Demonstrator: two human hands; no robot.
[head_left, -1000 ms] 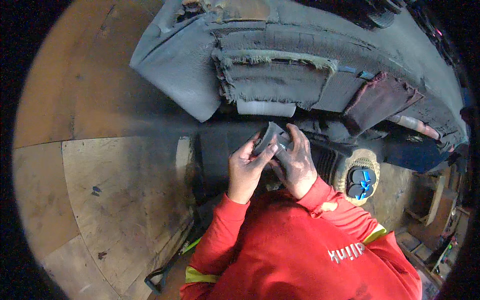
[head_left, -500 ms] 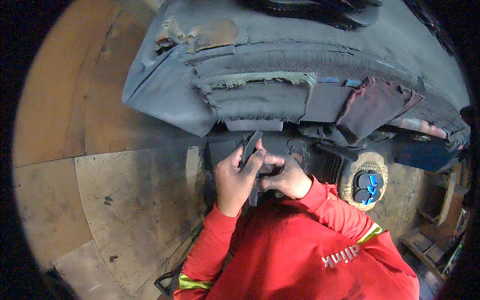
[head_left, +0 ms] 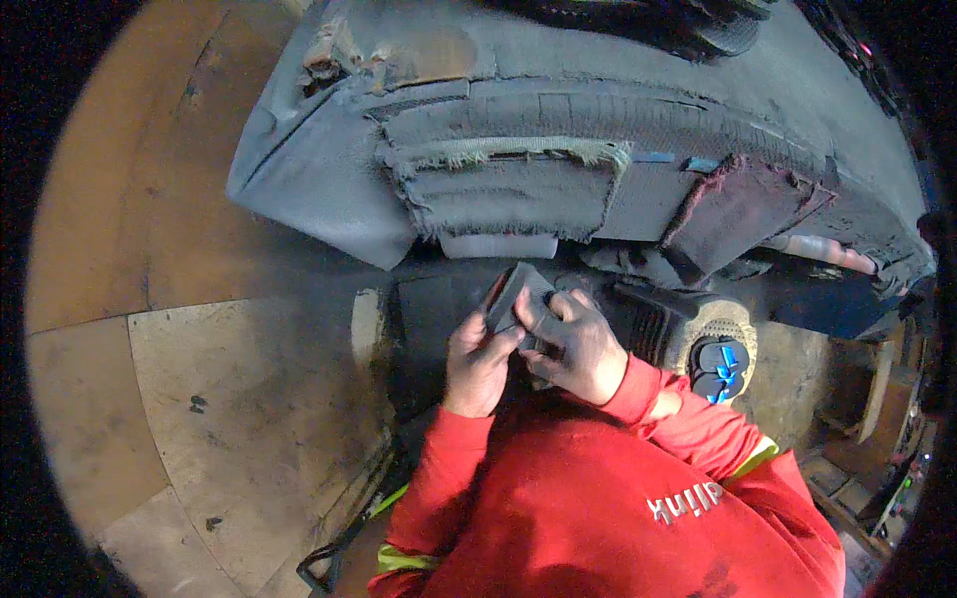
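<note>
My left hand pinches the lower left edge of a dark grey flat piece, thumb in front. Fingers closed, my right hand grips the same piece from the right. It stands tilted between the hands, its top corner pointing away from me, with a reddish strip along its left side. Its exact kind I cannot make out, and the palms hide its lower part. Just beyond the hands hangs the front of a dusty grey padded bench, patched with frayed cloth, without contact with them.
To the right, a beige worn stand carries black rounded pads with blue marks. Worn wooden boards cover the floor at left. A wooden rack stands far right. A dark red frayed cloth hangs over the bench front.
The grey piece has turned from nearly edge-on to showing its broad face. My right hand has shifted up along it, and the view has moved slightly.
</note>
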